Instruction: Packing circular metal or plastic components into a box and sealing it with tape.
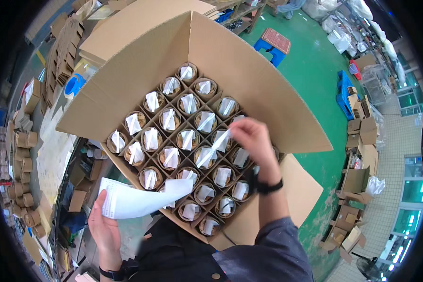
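Paper sheets (141, 201), white and curling, were pinched in the left hand (103, 221), over the near left edge of the carton (291, 101). Farther in, the right hand (253, 138) had its fingers closed on a pale strip (216, 146), which slanted leftward and bodyward from them, its long axis ending over a round container (206, 157) (touching or not, I couldn't tell), nearest that hand. Beyond the upright flaps (141, 70) stood a blue stool (275, 42).

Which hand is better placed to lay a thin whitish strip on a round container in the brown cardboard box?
Probably the right hand: it holds the thin whitish strip above the round containers inside the brown cardboard box. The left hand, beyond the box's edge, grips a curved white sheet.
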Demonstrator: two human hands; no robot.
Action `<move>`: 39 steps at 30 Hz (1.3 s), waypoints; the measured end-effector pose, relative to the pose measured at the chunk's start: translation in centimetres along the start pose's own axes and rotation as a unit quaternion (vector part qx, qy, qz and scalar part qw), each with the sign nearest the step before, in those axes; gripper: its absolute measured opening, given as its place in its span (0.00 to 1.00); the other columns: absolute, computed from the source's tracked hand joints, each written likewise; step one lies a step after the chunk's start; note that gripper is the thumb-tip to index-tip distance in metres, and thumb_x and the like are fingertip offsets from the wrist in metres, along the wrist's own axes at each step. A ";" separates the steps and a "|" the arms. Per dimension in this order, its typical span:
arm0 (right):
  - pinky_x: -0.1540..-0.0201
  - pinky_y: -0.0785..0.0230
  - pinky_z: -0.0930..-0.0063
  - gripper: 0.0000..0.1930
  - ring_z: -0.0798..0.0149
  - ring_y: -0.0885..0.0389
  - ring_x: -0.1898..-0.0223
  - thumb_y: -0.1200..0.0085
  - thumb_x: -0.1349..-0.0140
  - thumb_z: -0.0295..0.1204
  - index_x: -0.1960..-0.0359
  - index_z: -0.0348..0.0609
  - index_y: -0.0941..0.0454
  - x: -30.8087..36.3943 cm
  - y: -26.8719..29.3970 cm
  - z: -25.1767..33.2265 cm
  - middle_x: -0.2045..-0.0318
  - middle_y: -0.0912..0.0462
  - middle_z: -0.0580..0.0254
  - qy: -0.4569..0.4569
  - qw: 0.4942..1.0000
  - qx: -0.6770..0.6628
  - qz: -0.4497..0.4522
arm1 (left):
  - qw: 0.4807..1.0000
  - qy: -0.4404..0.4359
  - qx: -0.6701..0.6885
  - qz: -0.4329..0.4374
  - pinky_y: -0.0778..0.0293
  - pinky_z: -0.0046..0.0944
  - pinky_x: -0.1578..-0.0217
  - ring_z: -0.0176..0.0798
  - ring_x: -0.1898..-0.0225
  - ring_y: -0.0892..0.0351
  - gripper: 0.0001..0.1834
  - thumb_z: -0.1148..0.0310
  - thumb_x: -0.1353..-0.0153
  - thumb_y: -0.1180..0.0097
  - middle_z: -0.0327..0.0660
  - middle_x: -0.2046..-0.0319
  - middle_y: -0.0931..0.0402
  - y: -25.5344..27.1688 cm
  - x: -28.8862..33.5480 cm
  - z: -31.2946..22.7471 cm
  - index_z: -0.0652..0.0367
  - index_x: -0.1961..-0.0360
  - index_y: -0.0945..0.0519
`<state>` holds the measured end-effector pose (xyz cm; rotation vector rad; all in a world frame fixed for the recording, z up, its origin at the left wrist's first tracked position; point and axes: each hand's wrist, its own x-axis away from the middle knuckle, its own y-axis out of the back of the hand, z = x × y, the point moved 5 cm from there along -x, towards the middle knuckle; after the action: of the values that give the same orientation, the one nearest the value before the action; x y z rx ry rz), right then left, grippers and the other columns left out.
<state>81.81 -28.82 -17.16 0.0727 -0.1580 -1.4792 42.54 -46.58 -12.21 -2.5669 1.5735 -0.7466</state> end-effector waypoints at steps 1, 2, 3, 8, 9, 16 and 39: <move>0.65 0.29 0.79 0.06 0.74 0.23 0.71 0.42 0.46 0.20 0.65 0.36 0.20 -1.6 3.6 -2.5 0.74 0.19 0.65 0.006 0.996 0.077 -0.052 | 1.000 0.002 0.006 -0.002 0.35 0.45 0.41 0.48 0.42 0.31 0.24 0.63 0.29 0.62 0.56 0.43 0.33 0.4 -0.1 0.0 0.76 0.43 0.33; 0.66 0.29 0.77 0.07 0.72 0.23 0.71 0.41 0.47 0.21 0.66 0.36 0.21 -2.7 6.4 -4.8 0.74 0.19 0.64 -0.023 0.984 0.167 -0.052 | 1.000 0.002 0.013 -0.003 0.35 0.45 0.40 0.47 0.41 0.31 0.24 0.64 0.29 0.63 0.56 0.43 0.33 0.8 -0.2 0.0 0.76 0.43 0.34; 0.66 0.27 0.72 0.08 0.65 0.20 0.72 0.40 0.49 0.23 0.67 0.36 0.21 -3.8 8.5 -7.7 0.75 0.18 0.60 -0.004 0.966 0.249 -0.071 | 1.000 0.003 0.007 -0.005 0.35 0.44 0.40 0.47 0.41 0.31 0.23 0.65 0.29 0.63 0.56 0.43 0.33 1.1 -0.3 0.1 0.76 0.43 0.34; 0.59 0.26 0.61 0.12 0.48 0.20 0.63 0.37 0.52 0.29 0.65 0.42 0.22 -5.6 6.3 -12.6 0.64 0.19 0.50 -0.036 0.928 0.371 -0.030 | 1.000 0.000 0.004 -0.014 0.35 0.44 0.40 0.47 0.42 0.31 0.23 0.65 0.29 0.62 0.56 0.43 0.33 1.5 -0.2 0.4 0.77 0.44 0.33; 0.60 0.27 0.63 0.16 0.53 0.19 0.63 0.36 0.53 0.29 0.61 0.43 0.24 -5.3 6.3 -12.3 0.61 0.20 0.51 -0.008 0.905 0.411 -0.106 | 1.000 0.004 0.003 -0.012 0.35 0.44 0.40 0.47 0.42 0.31 0.22 0.66 0.29 0.61 0.55 0.43 0.33 1.4 -0.1 0.5 0.77 0.44 0.33; 0.47 0.32 0.56 0.31 0.47 0.26 0.48 0.36 0.50 0.35 0.43 0.46 0.34 -3.2 4.5 -12.8 0.45 0.30 0.49 -0.135 0.841 0.514 -0.097 | 0.999 -0.025 -0.044 -0.004 0.35 0.46 0.40 0.47 0.42 0.30 0.26 0.70 0.34 0.51 0.54 0.43 0.33 0.7 0.2 0.4 0.66 0.37 0.39; 0.62 0.24 0.76 0.11 0.64 0.16 0.65 0.42 0.45 0.16 0.61 0.40 0.17 25.9 -22.3 10.5 0.65 0.16 0.55 -0.011 0.997 -0.028 0.068 | 0.877 0.264 -0.055 0.398 0.35 0.39 0.42 0.41 0.44 0.29 0.31 0.52 0.28 0.66 0.52 0.47 0.28 4.6 7.4 -0.3 0.73 0.44 0.30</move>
<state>60.42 -56.13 -8.42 -0.0010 -0.1364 -1.3477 41.33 -55.07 -10.40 -1.5117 2.6018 -1.2926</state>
